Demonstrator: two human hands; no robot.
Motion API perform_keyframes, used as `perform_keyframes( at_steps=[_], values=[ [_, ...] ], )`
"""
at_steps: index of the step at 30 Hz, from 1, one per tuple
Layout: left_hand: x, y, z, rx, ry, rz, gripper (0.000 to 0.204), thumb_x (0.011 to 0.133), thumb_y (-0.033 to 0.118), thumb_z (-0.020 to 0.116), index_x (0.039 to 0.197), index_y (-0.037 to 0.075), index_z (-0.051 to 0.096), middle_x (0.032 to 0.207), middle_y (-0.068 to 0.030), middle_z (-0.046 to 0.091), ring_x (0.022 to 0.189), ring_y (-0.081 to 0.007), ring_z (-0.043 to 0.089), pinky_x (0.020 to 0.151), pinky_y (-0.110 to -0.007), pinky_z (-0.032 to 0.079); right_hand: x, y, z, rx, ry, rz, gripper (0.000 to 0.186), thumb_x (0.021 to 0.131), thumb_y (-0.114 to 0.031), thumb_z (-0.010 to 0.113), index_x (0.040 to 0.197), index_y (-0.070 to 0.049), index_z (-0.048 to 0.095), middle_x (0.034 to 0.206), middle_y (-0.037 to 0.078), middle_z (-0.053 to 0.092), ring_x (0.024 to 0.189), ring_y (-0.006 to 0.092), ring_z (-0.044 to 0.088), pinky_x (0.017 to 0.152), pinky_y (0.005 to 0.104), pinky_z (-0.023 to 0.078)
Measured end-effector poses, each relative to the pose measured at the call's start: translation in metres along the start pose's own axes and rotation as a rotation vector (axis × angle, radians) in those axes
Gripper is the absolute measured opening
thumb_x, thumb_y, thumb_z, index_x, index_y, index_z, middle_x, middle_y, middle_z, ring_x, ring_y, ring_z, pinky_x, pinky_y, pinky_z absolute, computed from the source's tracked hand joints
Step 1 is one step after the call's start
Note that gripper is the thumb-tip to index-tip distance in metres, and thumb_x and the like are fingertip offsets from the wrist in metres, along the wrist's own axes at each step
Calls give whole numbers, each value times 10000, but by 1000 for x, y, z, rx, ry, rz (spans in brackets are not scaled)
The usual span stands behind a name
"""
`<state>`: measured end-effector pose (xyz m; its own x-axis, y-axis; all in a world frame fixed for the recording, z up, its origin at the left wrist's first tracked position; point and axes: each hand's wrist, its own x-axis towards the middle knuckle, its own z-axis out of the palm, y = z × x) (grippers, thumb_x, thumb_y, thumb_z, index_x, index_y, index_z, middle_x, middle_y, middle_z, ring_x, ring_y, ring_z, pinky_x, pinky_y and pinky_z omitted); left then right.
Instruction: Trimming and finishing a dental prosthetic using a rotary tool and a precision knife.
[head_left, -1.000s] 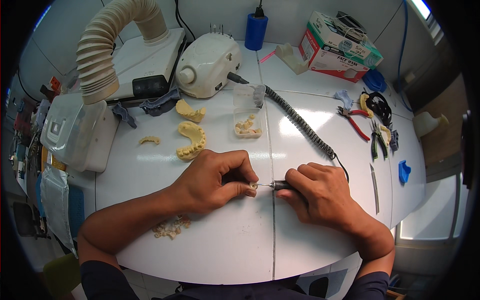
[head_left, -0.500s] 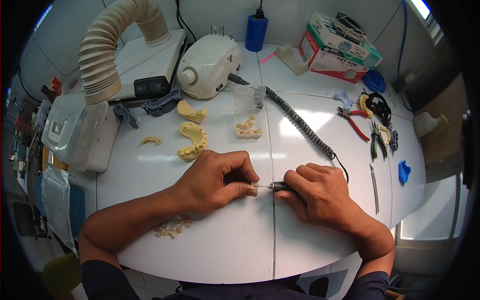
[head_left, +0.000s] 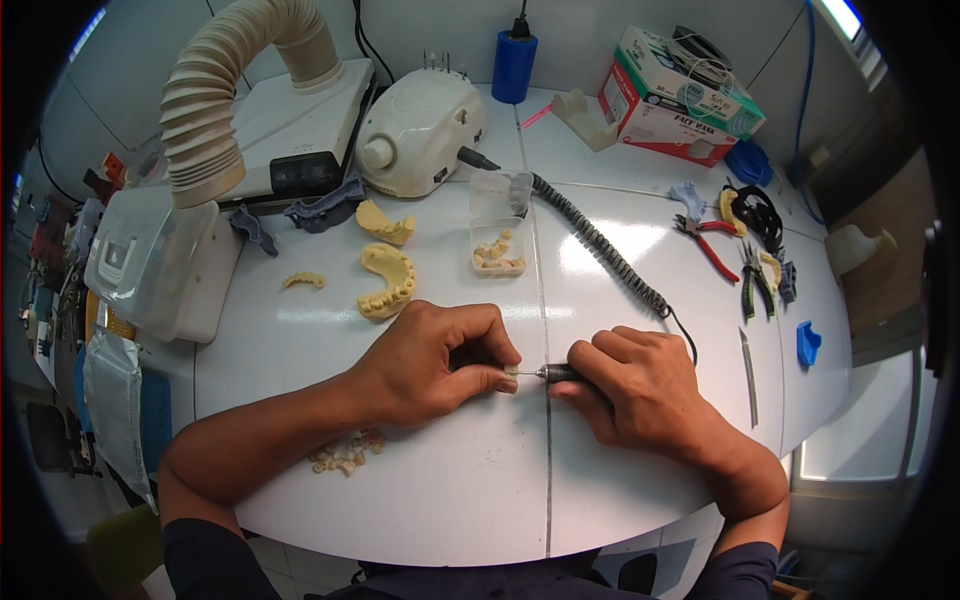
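Between thumb and forefinger, my left hand (head_left: 445, 360) pinches a small pale dental crown (head_left: 511, 370), mostly covered by the fingertips. My right hand (head_left: 635, 390) is wrapped round a dark rotary handpiece (head_left: 560, 373), whose thin metal bur (head_left: 528, 373) points left and meets the crown. From the handpiece a coiled cord (head_left: 600, 245) runs back to the white control unit (head_left: 415, 135). Beyond my left hand lie yellow plaster dental models (head_left: 388, 285) and a small yellow arch of teeth (head_left: 304, 280). A clear box (head_left: 498, 250) with several tooth-coloured pieces stands open behind my hands.
Loose tooth-coloured bits (head_left: 346, 453) lie beside my left forearm. A ribbed extraction hose (head_left: 200, 120) arches over the back left. To the right are red-handled cutters (head_left: 708, 245), green-and-black pliers (head_left: 755, 282), a slim metal blade (head_left: 749, 378) and a blue piece (head_left: 808, 343). Mask boxes (head_left: 680, 100) stand behind.
Hardly anything differs. The crown has turned or shifted very slightly at my left fingertips; both hands keep their places and grips.
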<state>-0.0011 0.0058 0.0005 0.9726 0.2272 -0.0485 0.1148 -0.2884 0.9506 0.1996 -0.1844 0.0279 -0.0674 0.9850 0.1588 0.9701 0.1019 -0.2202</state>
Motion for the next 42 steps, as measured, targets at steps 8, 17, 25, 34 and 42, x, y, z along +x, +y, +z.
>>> perform_keyframes(
  at_steps=[8, 17, 25, 34, 42],
  values=[
    [0, 0, 0, -21, -8, -12, 137, 944, -4, 819, 1024, -26, 710, 979, -108, 791, 942, -147, 775, 868, -291, 619, 1, -1, 1, 1, -5, 19, 336, 1016, -402, 747, 869, -113, 660, 677, 34, 617, 603, 236, 675, 502, 381, 482],
    [0, 1, -1, 2, -16, -10, 129, 953, -15, 804, 1035, -33, 706, 990, -113, 789, 946, -151, 777, 868, -292, 619, 0, 0, 0, -2, 2, -17, 335, 1016, -398, 750, 874, -109, 660, 663, 35, 616, 577, 236, 662, 500, 380, 481],
    [0, 2, -2, -62, -29, -57, 114, 965, -52, 760, 1049, -36, 684, 999, -120, 782, 973, -168, 781, 891, -300, 618, 0, -1, 0, 12, 12, 34, 340, 1025, -403, 738, 874, -108, 659, 658, 34, 607, 576, 232, 658, 494, 380, 475],
    [0, 2, -2, -66, -34, -32, 117, 968, -70, 742, 1059, -35, 676, 1003, -124, 778, 967, -167, 779, 883, -301, 618, 1, 1, 0, 19, 19, -6, 343, 1023, -398, 743, 866, -106, 653, 649, 36, 600, 566, 240, 651, 485, 388, 470],
    [0, 3, -3, -75, -33, -49, 112, 971, -65, 742, 1056, -35, 675, 997, -117, 776, 963, -163, 776, 886, -300, 612, 0, 1, 1, 22, 8, 14, 349, 1025, -399, 740, 865, -103, 650, 665, 41, 615, 578, 240, 662, 491, 387, 475]
  ],
)
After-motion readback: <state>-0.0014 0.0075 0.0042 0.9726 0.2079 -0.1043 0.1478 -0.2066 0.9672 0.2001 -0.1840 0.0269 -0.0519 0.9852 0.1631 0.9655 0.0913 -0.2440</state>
